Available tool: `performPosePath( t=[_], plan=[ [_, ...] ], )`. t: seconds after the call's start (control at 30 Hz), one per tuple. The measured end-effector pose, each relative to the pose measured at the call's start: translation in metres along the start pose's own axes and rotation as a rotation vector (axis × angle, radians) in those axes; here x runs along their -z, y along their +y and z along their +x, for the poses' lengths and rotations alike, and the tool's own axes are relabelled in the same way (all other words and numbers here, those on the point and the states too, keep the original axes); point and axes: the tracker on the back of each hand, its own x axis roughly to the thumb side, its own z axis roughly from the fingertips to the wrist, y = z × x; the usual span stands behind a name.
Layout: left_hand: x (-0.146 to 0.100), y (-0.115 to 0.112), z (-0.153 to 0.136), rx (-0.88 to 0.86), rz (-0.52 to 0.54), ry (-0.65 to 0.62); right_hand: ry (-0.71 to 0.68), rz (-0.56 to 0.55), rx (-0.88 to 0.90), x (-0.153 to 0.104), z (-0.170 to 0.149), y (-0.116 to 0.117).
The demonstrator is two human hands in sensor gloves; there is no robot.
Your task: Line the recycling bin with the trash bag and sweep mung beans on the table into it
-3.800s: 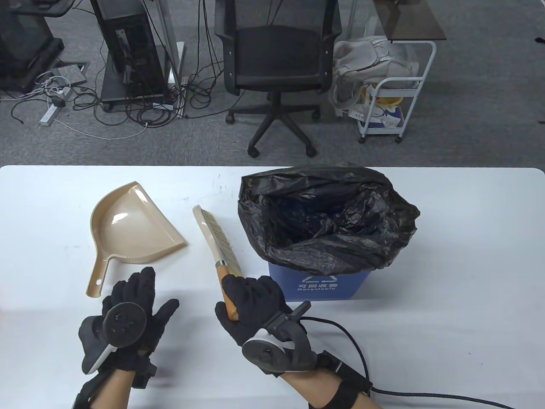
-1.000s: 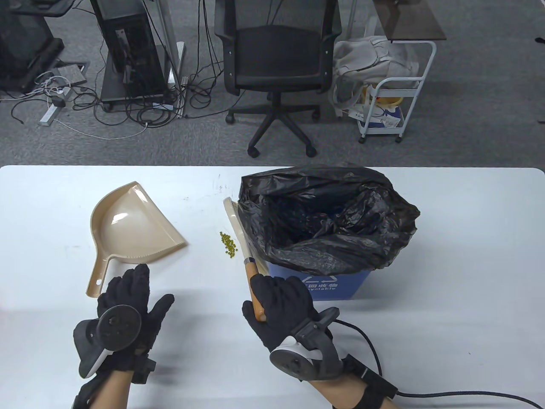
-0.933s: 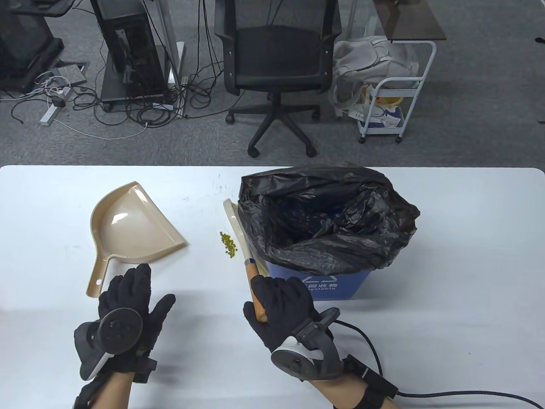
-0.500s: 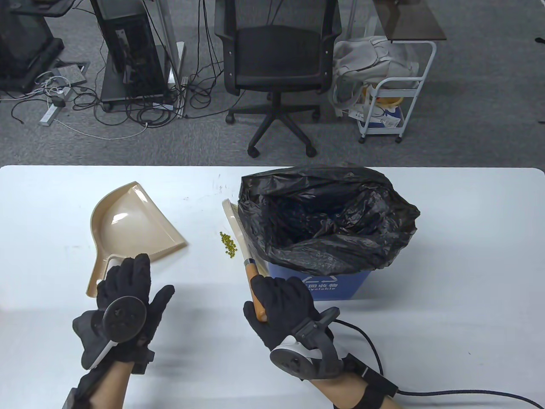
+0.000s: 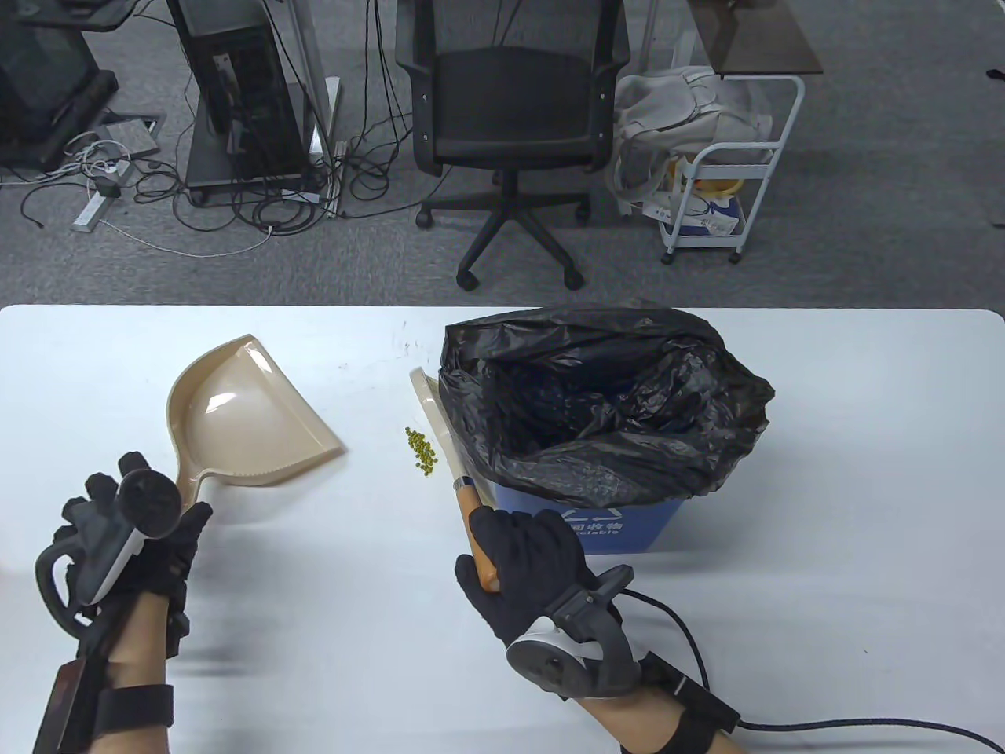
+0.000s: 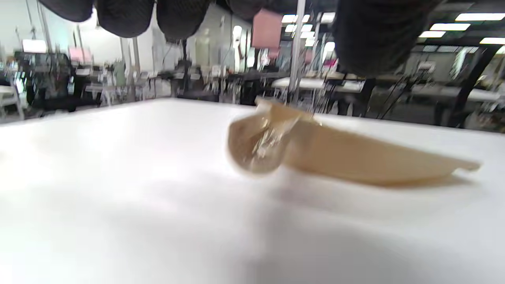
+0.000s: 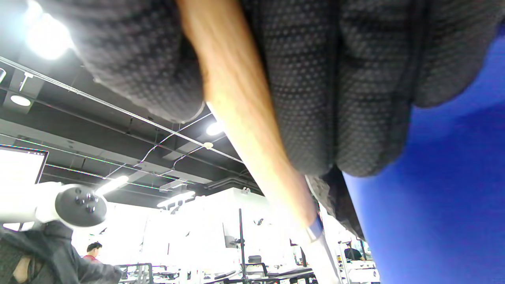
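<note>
A white table (image 5: 824,487) is carrying everything. On it a blue recycling bin (image 5: 620,526) is standing right of centre, and a black trash bag (image 5: 597,408) is lining it, its crumpled edge spilling over the rim. A beige dustpan (image 5: 235,416) is lying flat on the left part of the table, mouth pointing away, handle pointing toward the person. A hand brush (image 5: 444,448) is lying against the bin's left side, its head tucked under the bag's overhang. The right hand (image 5: 526,569) is gripping the brush's wooden handle, fingers wrapped round it, just in front of the bin's near left corner. The left hand (image 5: 126,534) is hovering at the near end of the dustpan's handle; whether it is touching is unclear, and its fingers are hidden behind the tracker, so their state cannot be told. A small cluster of mung beans (image 5: 421,452) is lying just left of the brush head, between brush and dustpan, well ahead of both hands.
</note>
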Motion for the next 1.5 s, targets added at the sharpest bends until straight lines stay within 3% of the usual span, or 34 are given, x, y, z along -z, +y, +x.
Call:
performPosePath(
  t=[0.13,0.27,0.63,0.9,1.13,1.33,1.5],
  plan=[
    [0.010,-0.026,-0.003,-0.092,-0.114,0.006,0.005,0.001,0.005,0.000,-0.001,0.000],
    [0.018,-0.043,0.002,-0.049,-0.122,0.001,0.005,0.000,0.001,0.000,-0.001,0.000],
    [0.018,-0.054,0.011,0.047,0.057,-0.037,0.010,0.000,0.004,0.001,-0.002,0.000],
    [-0.016,-0.035,0.023,0.044,0.198,-0.182,0.023,0.002,0.011,0.001,-0.004,0.001],
    [-0.058,-0.021,0.035,0.038,0.207,-0.286,0.033,0.004,0.014,0.001,-0.006,0.001],
    [-0.093,-0.028,0.053,0.061,0.195,-0.384,0.029,0.006,0.013,0.000,-0.005,0.002],
    [-0.107,-0.044,0.069,0.082,0.172,-0.442,0.028,0.009,0.015,-0.001,-0.004,0.002]
  ],
)
